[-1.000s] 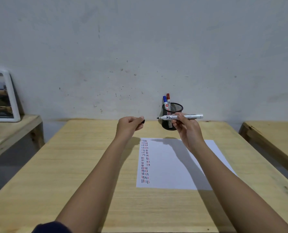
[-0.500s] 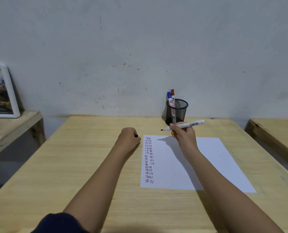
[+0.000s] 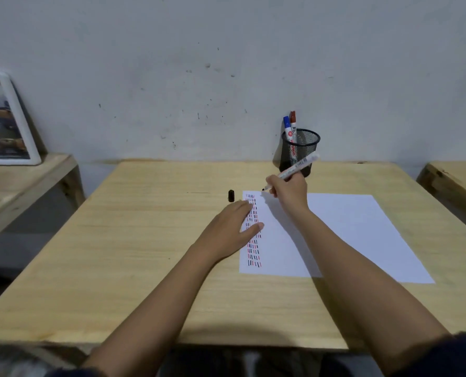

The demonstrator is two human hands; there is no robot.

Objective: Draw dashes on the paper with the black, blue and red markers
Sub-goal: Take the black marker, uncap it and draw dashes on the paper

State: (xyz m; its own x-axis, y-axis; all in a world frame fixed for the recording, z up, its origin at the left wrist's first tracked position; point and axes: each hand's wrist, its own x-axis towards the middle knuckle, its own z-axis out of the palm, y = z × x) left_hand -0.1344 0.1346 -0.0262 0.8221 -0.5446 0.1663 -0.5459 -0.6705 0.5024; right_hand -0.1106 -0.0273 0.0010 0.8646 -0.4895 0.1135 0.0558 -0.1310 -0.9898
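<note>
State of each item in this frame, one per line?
black marker: uncapped, held in right hand, tip just above the paper
black cap: off, on the table
paper: flat, dashes along its left edge
left hand: open, flat on the paper's left edge
blue marker: capped, in mesh cup
red marker: capped, in cup

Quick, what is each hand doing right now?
Left hand: open, flat on the paper's left edge, holding nothing.
Right hand: closed on the black marker.

Table: paper, cap, holder.
</note>
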